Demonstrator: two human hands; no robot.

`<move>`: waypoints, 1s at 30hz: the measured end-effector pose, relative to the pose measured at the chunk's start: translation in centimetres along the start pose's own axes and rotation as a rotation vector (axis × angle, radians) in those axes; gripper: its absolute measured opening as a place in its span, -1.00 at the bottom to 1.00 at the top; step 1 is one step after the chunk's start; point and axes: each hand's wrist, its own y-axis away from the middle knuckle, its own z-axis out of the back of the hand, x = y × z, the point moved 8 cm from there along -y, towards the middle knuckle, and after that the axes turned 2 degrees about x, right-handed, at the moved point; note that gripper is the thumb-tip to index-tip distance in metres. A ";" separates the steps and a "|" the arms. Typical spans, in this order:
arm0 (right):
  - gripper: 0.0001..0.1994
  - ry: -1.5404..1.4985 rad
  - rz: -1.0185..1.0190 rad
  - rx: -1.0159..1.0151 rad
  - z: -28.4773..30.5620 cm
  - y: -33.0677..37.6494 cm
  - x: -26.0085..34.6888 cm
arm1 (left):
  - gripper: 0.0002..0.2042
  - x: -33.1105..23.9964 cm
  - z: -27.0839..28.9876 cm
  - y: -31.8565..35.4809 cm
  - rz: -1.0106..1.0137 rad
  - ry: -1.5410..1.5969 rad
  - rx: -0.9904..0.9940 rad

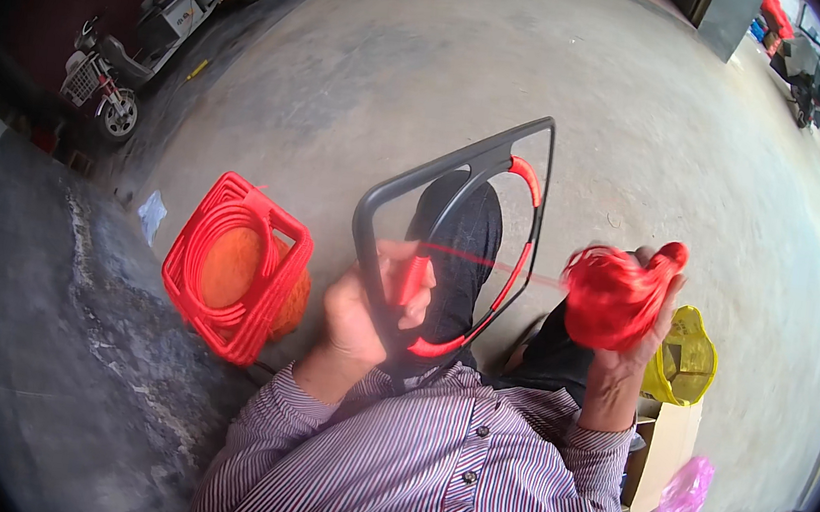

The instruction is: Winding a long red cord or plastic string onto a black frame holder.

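My left hand is closed around the near side of a black four-sided plastic frame, which is tilted up over my knees. A curved inner ring in the frame carries several red sections. Beside my left fingers is another red part. From there a thin red cord stretches across to the right. It meets a bundle of red cord, blurred by motion, that my right hand grips from behind and below; most of those fingers are hidden.
At my left, a stack of red frames leans with an orange rounded thing inside. A yellow bag, an open cardboard box and a pink plastic bag lie at my right. Three-wheeled vehicles stand far left, on concrete floor.
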 end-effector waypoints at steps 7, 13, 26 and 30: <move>-0.79 1.033 -0.317 0.065 4.0 1.7 -6.3 | -0.67 0.0 1.1 -0.2 0.227 0.005 0.015; -0.72 1.949 -0.329 0.242 1.9 -1.3 -9.9 | -0.62 0.9 -2.1 -0.3 0.284 -0.192 0.065; -0.63 0.283 -0.377 0.334 -6.5 -0.5 -7.5 | -0.30 4.0 -4.4 1.0 0.487 -0.044 -0.099; -0.63 0.508 -0.323 0.224 -2.6 0.9 -7.6 | -0.66 3.6 -2.2 0.5 0.302 -0.100 -0.258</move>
